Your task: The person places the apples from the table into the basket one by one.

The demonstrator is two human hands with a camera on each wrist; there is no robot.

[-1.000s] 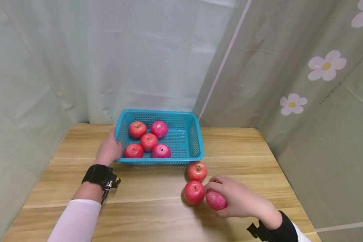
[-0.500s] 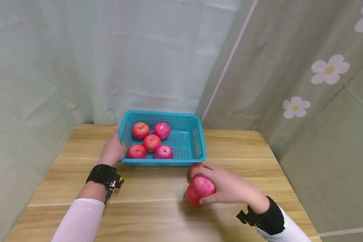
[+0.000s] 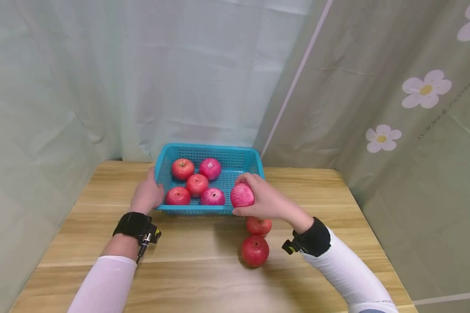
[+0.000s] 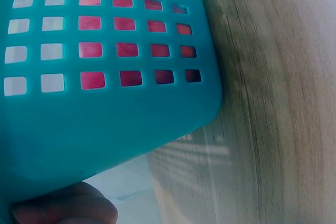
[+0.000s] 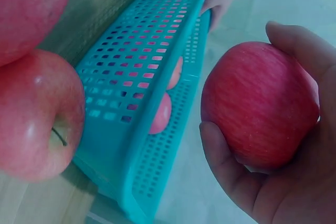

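Observation:
My right hand [image 3: 263,199] holds a pinkish-red apple [image 3: 242,195] above the front right part of a blue plastic basket [image 3: 203,209]. In the right wrist view the thumb and fingers curl round this apple [image 5: 260,103]. Several red and pink apples [image 3: 197,185] lie in the basket, mostly to its left. At the basket's left end, my left hand [image 3: 147,194] grips the rim. The left wrist view shows fingertips [image 4: 68,205] under the basket's edge [image 4: 105,145]; the rest of that hand is out of sight there.
Two red apples stand on the wooden table [image 3: 172,269] in front of the basket: a nearer apple [image 3: 255,251] and a farther apple [image 3: 259,225] close to its front right corner. A pale curtain [image 3: 203,78] hangs behind the table and along its sides.
My right hand has carried the pinkish-red apple from the table, over the two standing apples, up and leftward to above the basket. My left hand stays at the basket's left rim.

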